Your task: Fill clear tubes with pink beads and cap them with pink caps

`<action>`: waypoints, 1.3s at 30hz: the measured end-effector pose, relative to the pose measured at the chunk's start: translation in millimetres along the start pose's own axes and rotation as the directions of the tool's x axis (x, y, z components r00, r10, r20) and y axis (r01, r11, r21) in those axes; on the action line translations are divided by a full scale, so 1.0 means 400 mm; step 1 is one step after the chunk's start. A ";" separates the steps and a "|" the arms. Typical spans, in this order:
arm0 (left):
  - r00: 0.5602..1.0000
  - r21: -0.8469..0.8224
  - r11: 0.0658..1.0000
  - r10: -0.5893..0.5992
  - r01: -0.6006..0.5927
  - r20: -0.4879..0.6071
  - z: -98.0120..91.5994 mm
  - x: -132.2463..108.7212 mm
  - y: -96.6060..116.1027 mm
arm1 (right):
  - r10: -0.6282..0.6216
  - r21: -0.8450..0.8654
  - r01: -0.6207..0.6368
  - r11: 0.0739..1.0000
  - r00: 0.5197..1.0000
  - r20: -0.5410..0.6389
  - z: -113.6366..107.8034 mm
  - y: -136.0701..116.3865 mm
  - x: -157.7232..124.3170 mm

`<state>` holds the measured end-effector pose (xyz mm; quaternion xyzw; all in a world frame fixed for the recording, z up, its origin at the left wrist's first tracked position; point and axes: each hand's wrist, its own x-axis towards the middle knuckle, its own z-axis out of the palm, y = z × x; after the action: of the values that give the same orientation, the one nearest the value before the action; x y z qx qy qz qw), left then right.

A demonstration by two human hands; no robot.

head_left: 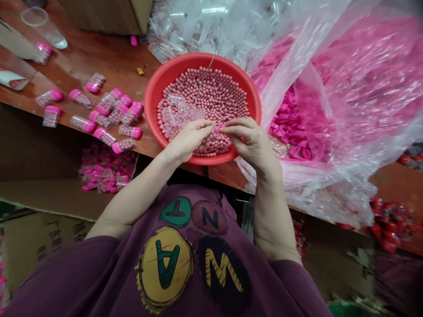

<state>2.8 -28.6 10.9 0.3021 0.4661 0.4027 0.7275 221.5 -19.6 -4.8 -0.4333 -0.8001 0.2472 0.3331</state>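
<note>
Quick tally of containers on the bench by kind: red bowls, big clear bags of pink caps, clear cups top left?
red bowl: 1
clear bag of pink caps: 1
clear cup: 1
Total: 3

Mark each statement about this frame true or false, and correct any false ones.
1. Both hands meet over the red bowl. True.
2. The bowl holds blue beads. False: the balls are pink.
3. Capped, filled tubes lie on the table left of the bowl. True.
4. The left hand rests on the plastic bag. False: it meets the right hand at a pink-capped tube.
</note>
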 end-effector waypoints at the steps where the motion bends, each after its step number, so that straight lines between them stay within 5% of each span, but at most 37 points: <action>1: 1.000 0.005 1.000 -0.004 0.005 -0.010 0.001 0.001 0.000 | -0.008 -0.076 0.008 0.997 1.000 -0.003 0.001 0.006 -0.001; 5: 0.999 -0.022 0.999 -0.034 0.033 -0.042 0.001 0.003 0.001 | 0.037 -0.229 -0.077 0.970 0.984 -0.175 0.016 0.008 -0.004; 8: 1.000 -0.063 0.998 -0.012 0.011 -0.012 -0.005 0.004 0.001 | 0.125 0.032 -0.121 0.992 0.946 -0.300 0.044 -0.017 -0.004; 11: 0.999 -0.116 0.993 0.012 -0.008 0.036 -0.011 0.004 0.000 | 0.264 0.365 -0.153 0.918 0.924 -0.277 0.081 -0.044 0.003; 15: 0.999 -0.173 0.985 0.010 -0.001 0.053 -0.011 0.004 0.002 | 0.347 0.498 -0.190 0.846 0.906 -0.244 0.110 -0.058 0.014; 23: 0.996 -0.201 0.976 0.089 -0.085 0.009 -0.007 0.006 -0.009 | 0.139 0.192 -0.082 0.978 0.943 -0.303 0.103 -0.085 0.019; 32: 0.984 -0.060 0.982 0.176 -0.178 -0.029 0.000 0.006 -0.013 | -0.192 -0.113 0.175 0.978 0.969 -0.156 0.079 -0.071 0.027; 39: 0.972 -0.121 0.967 0.231 -0.226 0.029 -0.010 0.001 -0.015 | -0.105 -0.004 0.105 0.995 0.991 -0.087 0.035 -0.082 0.018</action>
<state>1.1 -30.9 4.5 0.3192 0.3879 0.5040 0.7026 190.7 -31.6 10.9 -0.4011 -0.8063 0.2103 0.3804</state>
